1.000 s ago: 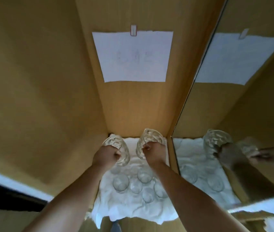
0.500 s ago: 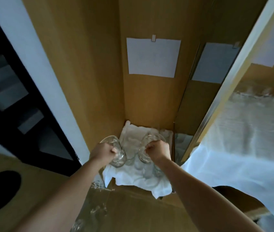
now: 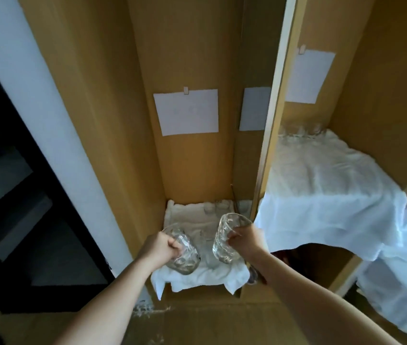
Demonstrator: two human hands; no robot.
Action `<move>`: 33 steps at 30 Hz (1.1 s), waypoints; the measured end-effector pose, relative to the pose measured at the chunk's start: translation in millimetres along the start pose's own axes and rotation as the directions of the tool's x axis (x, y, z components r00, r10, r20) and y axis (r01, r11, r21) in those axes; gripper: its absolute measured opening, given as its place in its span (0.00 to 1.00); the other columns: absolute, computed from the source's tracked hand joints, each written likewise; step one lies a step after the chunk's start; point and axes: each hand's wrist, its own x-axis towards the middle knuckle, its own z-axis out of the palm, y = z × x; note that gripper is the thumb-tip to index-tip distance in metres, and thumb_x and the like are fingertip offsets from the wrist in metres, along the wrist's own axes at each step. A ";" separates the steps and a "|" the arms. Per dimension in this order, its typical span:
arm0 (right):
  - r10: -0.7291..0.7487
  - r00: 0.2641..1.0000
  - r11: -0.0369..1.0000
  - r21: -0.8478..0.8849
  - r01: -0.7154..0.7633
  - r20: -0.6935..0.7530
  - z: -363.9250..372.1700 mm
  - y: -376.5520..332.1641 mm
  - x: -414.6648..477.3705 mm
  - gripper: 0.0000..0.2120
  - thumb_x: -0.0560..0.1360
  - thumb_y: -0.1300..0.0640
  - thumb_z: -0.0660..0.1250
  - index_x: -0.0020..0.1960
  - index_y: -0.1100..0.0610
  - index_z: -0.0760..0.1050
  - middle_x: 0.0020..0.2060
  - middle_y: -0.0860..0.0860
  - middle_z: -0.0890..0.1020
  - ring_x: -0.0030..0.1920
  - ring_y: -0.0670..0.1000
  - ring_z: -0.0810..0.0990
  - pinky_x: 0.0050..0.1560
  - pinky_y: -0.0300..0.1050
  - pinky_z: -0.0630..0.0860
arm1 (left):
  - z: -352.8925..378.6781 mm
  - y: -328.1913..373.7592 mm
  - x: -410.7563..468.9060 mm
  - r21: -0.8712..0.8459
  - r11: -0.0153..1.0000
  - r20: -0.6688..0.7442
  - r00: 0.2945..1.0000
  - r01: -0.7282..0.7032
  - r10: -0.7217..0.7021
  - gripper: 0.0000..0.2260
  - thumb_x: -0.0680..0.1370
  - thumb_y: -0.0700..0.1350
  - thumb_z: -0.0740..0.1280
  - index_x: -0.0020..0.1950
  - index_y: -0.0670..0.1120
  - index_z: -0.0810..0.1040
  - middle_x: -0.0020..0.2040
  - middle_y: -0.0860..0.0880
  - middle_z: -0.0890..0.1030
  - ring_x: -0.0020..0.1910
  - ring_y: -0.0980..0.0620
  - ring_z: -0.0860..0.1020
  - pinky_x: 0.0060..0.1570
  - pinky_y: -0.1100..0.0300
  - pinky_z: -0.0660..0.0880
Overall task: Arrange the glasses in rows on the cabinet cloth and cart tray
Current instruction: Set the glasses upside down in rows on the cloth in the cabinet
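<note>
Glass in both fists: my left hand [image 3: 159, 247] is curled tight round the left tumbler [image 3: 182, 256] and my right hand [image 3: 244, 239] has its fingers wrapped round the side of the right tumbler [image 3: 226, 241]. A second ago both were pushed deep into the cabinet, up over the back of the white cloth [image 3: 190, 220]. Now they've come back out to its front edge and the view has pulled away, so the neighbouring shelf cloth [image 3: 322, 185] shows too. My read is that these two aren't getting parked in this compartment and are headed somewhere else, maybe that right shelf, but that's a guess. Both tumblers are clear, chunky, with a bumpy cut pattern, held off the cloth and tilted, not upright. A few small glasses [image 3: 218, 206] stand at the back right of the cloth, and I think more sit between my hands, but they're too see-through to count. Another row of glasses [image 3: 302, 131] lines the back of the right shelf.
</note>
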 end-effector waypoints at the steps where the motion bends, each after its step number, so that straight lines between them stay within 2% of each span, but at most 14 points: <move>1: 0.022 1.000 1.000 0.018 -0.021 -0.017 -2.2 5.6 -11.6 0.10 0.73 0.55 0.64 0.48 0.55 0.83 0.44 0.53 0.84 0.46 0.51 0.80 0.40 0.38 0.72 | 3.5 1.1 -2.4 0.026 1.000 0.026 1.000 -0.011 0.011 0.10 0.72 0.43 0.72 0.31 0.52 0.82 0.37 0.60 0.83 0.43 0.64 0.79 0.50 0.66 0.73; 5: 0.134 0.983 0.988 0.092 -0.123 -0.129 -22.8 41.3 -49.6 0.10 0.72 0.57 0.63 0.41 0.64 0.79 0.39 0.58 0.82 0.43 0.56 0.80 0.34 0.42 0.65 | 30.8 20.5 -6.9 0.077 0.992 0.140 0.986 -0.097 0.085 0.08 0.71 0.43 0.73 0.31 0.51 0.84 0.34 0.61 0.83 0.41 0.63 0.81 0.52 0.60 0.77; 7: 0.201 0.963 0.979 0.066 -0.192 -0.180 -42.2 63.9 -63.6 0.10 0.72 0.57 0.63 0.36 0.62 0.76 0.34 0.56 0.80 0.37 0.54 0.76 0.32 0.42 0.63 | 48.8 41.7 -11.2 0.056 0.985 0.185 0.971 -0.164 0.151 0.08 0.70 0.43 0.74 0.30 0.50 0.84 0.34 0.61 0.83 0.40 0.62 0.81 0.50 0.59 0.78; 9: 0.240 0.940 0.970 0.038 -0.238 -0.242 -64.8 85.6 -75.6 0.10 0.71 0.56 0.63 0.35 0.60 0.77 0.33 0.54 0.80 0.37 0.52 0.76 0.30 0.39 0.63 | 67.5 67.8 -14.6 0.038 0.973 0.225 0.951 -0.228 0.214 0.08 0.71 0.43 0.74 0.31 0.50 0.84 0.35 0.59 0.83 0.40 0.62 0.80 0.45 0.63 0.78; 12: 0.294 0.896 0.956 0.098 -0.277 -0.332 -102.0 116.2 -90.1 0.08 0.71 0.57 0.65 0.42 0.60 0.82 0.38 0.54 0.84 0.43 0.55 0.80 0.41 0.44 0.72 | 91.7 114.2 -19.2 -0.007 0.948 0.261 0.915 -0.317 0.308 0.04 0.72 0.41 0.73 0.38 0.48 0.84 0.38 0.56 0.84 0.38 0.62 0.79 0.37 0.70 0.73; 14: 0.328 0.865 0.944 0.155 -0.290 -0.380 -127.2 137.1 -94.9 0.08 0.71 0.58 0.67 0.43 0.61 0.82 0.39 0.56 0.84 0.44 0.56 0.80 0.47 0.46 0.74 | 106.6 146.1 -16.4 -0.049 0.933 0.262 0.897 -0.355 0.355 0.03 0.71 0.41 0.74 0.38 0.48 0.85 0.36 0.55 0.83 0.36 0.60 0.79 0.40 0.67 0.75; 18: 0.353 0.809 0.934 0.221 -0.279 -0.469 -177.6 179.2 -92.0 0.06 0.69 0.59 0.69 0.42 0.61 0.83 0.39 0.56 0.84 0.44 0.56 0.81 0.45 0.48 0.74 | 133.8 207.4 3.6 -0.166 0.925 0.198 0.907 -0.342 0.371 0.10 0.70 0.39 0.75 0.32 0.50 0.81 0.30 0.53 0.82 0.34 0.52 0.81 0.43 0.58 0.77; 20: 0.358 0.791 0.932 0.248 -0.266 -0.496 -202.2 200.6 -83.0 0.05 0.69 0.58 0.71 0.41 0.60 0.83 0.38 0.55 0.84 0.42 0.54 0.80 0.42 0.46 0.73 | 146.2 237.5 13.6 -0.226 0.915 0.133 0.920 -0.334 0.369 0.10 0.70 0.41 0.75 0.31 0.51 0.80 0.30 0.53 0.83 0.37 0.51 0.83 0.37 0.59 0.76; 22: 0.368 0.789 0.927 0.256 -0.273 -0.492 -227.0 219.0 -71.3 0.04 0.69 0.58 0.71 0.40 0.57 0.83 0.37 0.53 0.83 0.40 0.51 0.79 0.38 0.44 0.69 | 155.9 265.9 21.0 -0.287 0.904 0.069 0.935 -0.316 0.348 0.08 0.70 0.42 0.75 0.32 0.51 0.81 0.32 0.52 0.83 0.40 0.51 0.83 0.36 0.60 0.74; 25: 0.348 0.813 0.935 0.240 -0.262 -0.467 -255.4 247.4 -51.6 0.03 0.70 0.56 0.71 0.39 0.54 0.82 0.36 0.52 0.82 0.42 0.51 0.79 0.37 0.40 0.69 | 167.2 301.2 31.1 -0.342 0.897 -0.007 0.955 -0.281 0.297 0.07 0.70 0.43 0.74 0.33 0.52 0.81 0.34 0.53 0.84 0.41 0.52 0.83 0.43 0.57 0.77; 28: 0.300 0.843 0.954 0.152 -0.259 -0.447 -276.3 270.1 -32.2 0.06 0.71 0.54 0.70 0.45 0.53 0.84 0.43 0.51 0.84 0.45 0.50 0.78 0.40 0.40 0.69 | 177.2 324.3 41.8 -0.342 0.900 -0.069 0.963 -0.269 0.262 0.07 0.70 0.44 0.74 0.33 0.53 0.81 0.34 0.54 0.83 0.42 0.53 0.82 0.43 0.59 0.77; 31: 0.264 0.870 0.963 0.167 -0.213 -0.417 -293.4 288.8 -4.6 0.05 0.71 0.55 0.69 0.45 0.52 0.83 0.45 0.50 0.84 0.43 0.48 0.77 0.32 0.28 0.64 | 184.3 343.3 54.4 -0.331 0.912 -0.103 0.970 -0.244 0.222 0.08 0.71 0.43 0.73 0.32 0.53 0.81 0.33 0.54 0.83 0.41 0.52 0.82 0.43 0.59 0.76; 33: 0.247 0.878 0.966 0.180 -0.187 -0.410 -301.8 294.8 15.8 0.05 0.71 0.56 0.70 0.45 0.52 0.84 0.45 0.50 0.85 0.45 0.49 0.79 0.36 0.34 0.66 | 185.8 351.0 69.1 -0.313 0.924 -0.118 0.974 -0.221 0.194 0.09 0.71 0.43 0.73 0.32 0.53 0.81 0.32 0.55 0.83 0.41 0.52 0.83 0.45 0.57 0.77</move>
